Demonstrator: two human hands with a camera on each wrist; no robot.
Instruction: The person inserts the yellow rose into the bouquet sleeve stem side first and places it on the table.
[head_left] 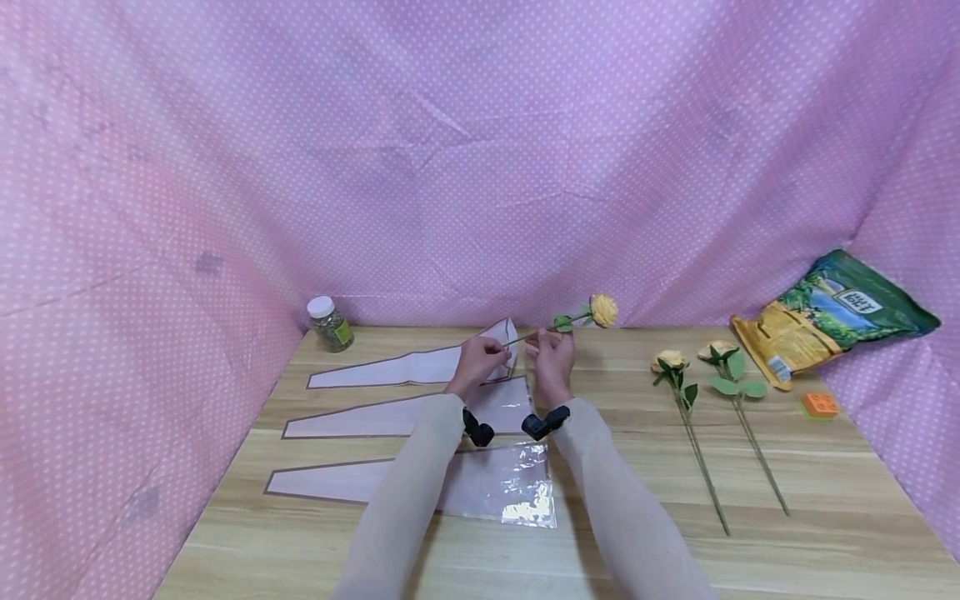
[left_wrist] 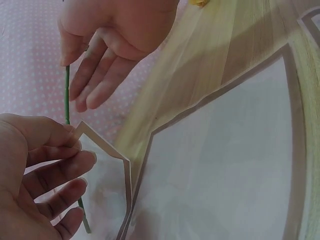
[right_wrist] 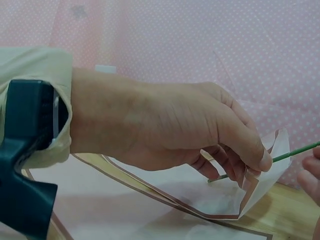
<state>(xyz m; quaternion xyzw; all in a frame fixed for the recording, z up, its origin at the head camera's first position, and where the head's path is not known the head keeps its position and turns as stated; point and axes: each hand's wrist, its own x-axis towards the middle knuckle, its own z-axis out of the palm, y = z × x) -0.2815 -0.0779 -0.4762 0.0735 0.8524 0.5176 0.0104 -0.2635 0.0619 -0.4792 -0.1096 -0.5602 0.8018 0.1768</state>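
In the head view, a yellow rose (head_left: 603, 310) with a long green stem slants over the farthest tapered flower sleeve (head_left: 435, 364). My right hand (head_left: 553, 358) pinches the stem below the leaves, its other fingers extended. My left hand (head_left: 480, 360) pinches the sleeve's raised mouth between thumb and index finger. The stem (left_wrist: 67, 95) runs past those fingertips in the left wrist view, its lower end inside the sleeve mouth; whether the left fingers also grip it I cannot tell. The sleeve mouth (right_wrist: 277, 150) stands partly spread in the right wrist view.
Two more brown-edged sleeves lie nearer, the middle one (head_left: 337, 423) and the front one (head_left: 495, 492). Two roses, one (head_left: 670, 362) beside another (head_left: 718, 352), lie right. A green-yellow bag (head_left: 825, 312), an orange block (head_left: 821, 404) and a white-lidded jar (head_left: 330, 325) stand around.
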